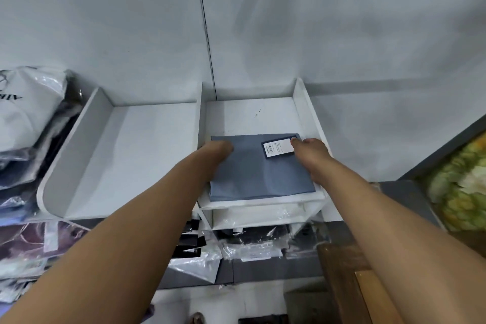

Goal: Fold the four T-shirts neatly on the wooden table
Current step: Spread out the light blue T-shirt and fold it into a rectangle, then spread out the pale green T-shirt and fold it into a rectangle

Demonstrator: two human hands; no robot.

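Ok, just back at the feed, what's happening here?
The person has both hands on a folded blue T-shirt lying in the right compartment of a white shelf unit. The right hand holds its right edge, thumb by the paper tag; the left hand rests on its left side, fingers hidden. The wooden table is at lower right.

wall: pale grey panels | white shelf unit against it | bagged clothes stacked left
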